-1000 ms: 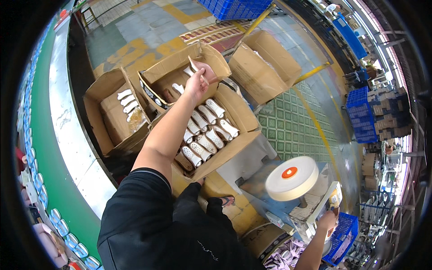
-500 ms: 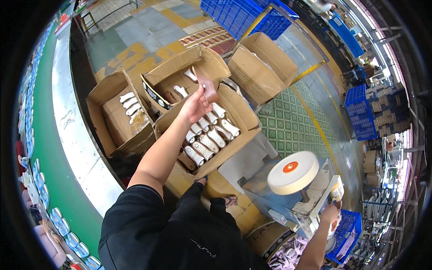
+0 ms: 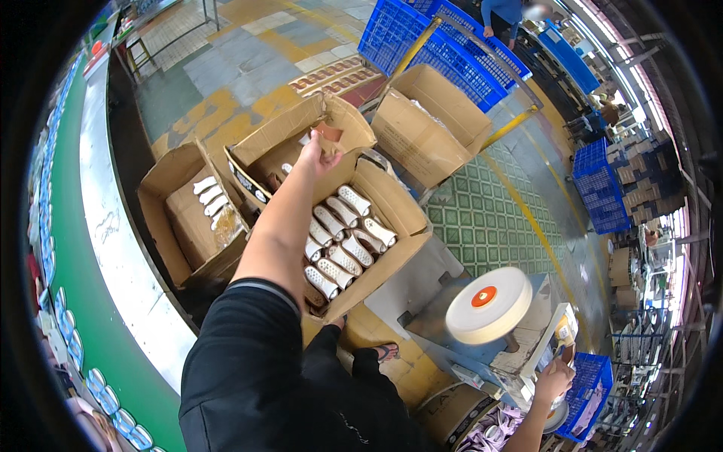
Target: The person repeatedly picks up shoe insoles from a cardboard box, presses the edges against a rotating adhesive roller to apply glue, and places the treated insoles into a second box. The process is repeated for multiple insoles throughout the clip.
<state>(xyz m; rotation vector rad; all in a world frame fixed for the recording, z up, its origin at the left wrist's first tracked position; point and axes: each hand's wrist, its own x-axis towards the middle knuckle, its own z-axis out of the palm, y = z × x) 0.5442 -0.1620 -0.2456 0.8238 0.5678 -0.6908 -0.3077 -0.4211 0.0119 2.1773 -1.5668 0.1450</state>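
Observation:
My left hand (image 3: pixel 321 156) reaches out over the open cardboard boxes, its fingers closed on a flat reddish-brown piece (image 3: pixel 330 133), thin like leather. Beneath and beside my left forearm, a cardboard box (image 3: pixel 399 197) holds rows of white perforated slip-on shoe parts (image 3: pixel 341 260). The box behind it (image 3: pixel 350 120) has a few more white pieces inside. Low on the right, my right hand (image 3: pixel 554 378) is closed around a small brown item (image 3: pixel 568 354), partly hidden by the fingers. That hand is beside a machine (image 3: pixel 520 354) with a large cream wheel (image 3: pixel 489 305).
A smaller box (image 3: pixel 162 218) with white pieces stands on the left, next to a metal-edged green conveyor (image 3: pixel 113 331) carrying blue shoes. Blue crates (image 3: pixel 418 45) and a yellow rail (image 3: pixel 512 126) lie beyond. Below the machine are lilac shoe pieces (image 3: pixel 489 431) and a blue crate (image 3: pixel 595 388).
My left hand has moved slightly left and dipped toward the back box, still with the brown piece. My right hand stays by the machine. The view has shifted a little.

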